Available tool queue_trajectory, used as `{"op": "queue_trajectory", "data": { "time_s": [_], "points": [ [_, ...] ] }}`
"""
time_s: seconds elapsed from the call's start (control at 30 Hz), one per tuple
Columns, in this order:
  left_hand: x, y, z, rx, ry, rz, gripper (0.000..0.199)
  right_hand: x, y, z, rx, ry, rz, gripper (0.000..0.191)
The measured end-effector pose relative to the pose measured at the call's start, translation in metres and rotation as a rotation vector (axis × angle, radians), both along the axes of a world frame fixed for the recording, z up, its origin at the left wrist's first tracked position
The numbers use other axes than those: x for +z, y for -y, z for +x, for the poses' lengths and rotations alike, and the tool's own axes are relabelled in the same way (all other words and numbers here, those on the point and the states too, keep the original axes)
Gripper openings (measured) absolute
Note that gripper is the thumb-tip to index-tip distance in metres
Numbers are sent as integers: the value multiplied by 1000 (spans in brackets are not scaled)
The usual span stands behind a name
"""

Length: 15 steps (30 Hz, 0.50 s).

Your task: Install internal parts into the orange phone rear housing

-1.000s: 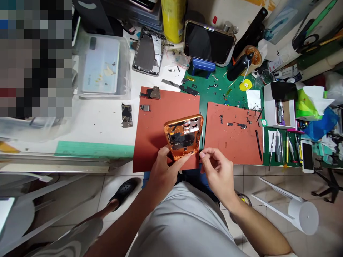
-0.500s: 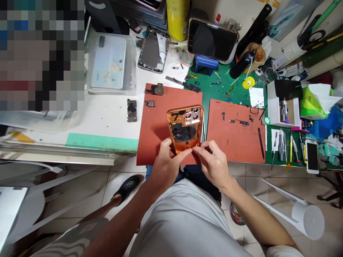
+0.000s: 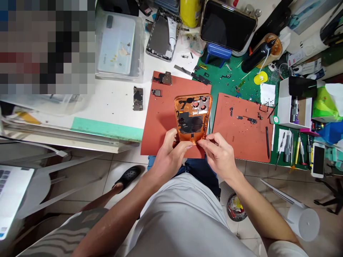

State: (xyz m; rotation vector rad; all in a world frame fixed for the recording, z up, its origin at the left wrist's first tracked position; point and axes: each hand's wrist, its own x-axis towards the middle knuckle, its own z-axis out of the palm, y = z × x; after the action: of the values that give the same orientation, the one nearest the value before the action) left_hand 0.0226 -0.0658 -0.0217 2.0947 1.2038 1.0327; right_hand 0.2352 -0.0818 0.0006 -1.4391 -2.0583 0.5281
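Observation:
An orange phone housing (image 3: pixel 191 123) stands tilted above the left red mat (image 3: pixel 158 117), its inner side with black parts and camera holes facing me. My left hand (image 3: pixel 171 155) grips its lower left corner, thumb along the bottom edge. At the bottom edge, right of that thumb, the fingers of my right hand (image 3: pixel 221 153) are pinched together; whatever they hold is too small to make out. A camera module (image 3: pixel 166 78) and a smaller part (image 3: pixel 156 93) lie on the mat's upper left. A circuit board (image 3: pixel 138 98) rests on the white table.
Small parts and a black stick (image 3: pixel 267 142) lie on the right red mat (image 3: pixel 249 142). Behind are a phone (image 3: pixel 227 26) on a blue stand, a black bottle (image 3: pixel 255 57) and a yellow can. Tools and a white phone (image 3: pixel 318 159) sit far right. A person's leg shows lower left.
The view has shifted, so the table items appear farther right and mostly higher. Both hands remain at the housing's lower edge, with the right fingertips slightly farther from the left thumb.

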Motion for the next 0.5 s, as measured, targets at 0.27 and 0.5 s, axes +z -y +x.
{"op": "queue_trajectory", "data": {
  "time_s": [0.27, 0.5],
  "points": [
    [-1, 2, -1, -9, -3, -66, 23, 0, 0, 0, 18, 22, 7, 30],
    [1, 4, -2, -4, 15, -97, 23, -7, 5, 0, 12, 27, 44, 34]
  ]
}}
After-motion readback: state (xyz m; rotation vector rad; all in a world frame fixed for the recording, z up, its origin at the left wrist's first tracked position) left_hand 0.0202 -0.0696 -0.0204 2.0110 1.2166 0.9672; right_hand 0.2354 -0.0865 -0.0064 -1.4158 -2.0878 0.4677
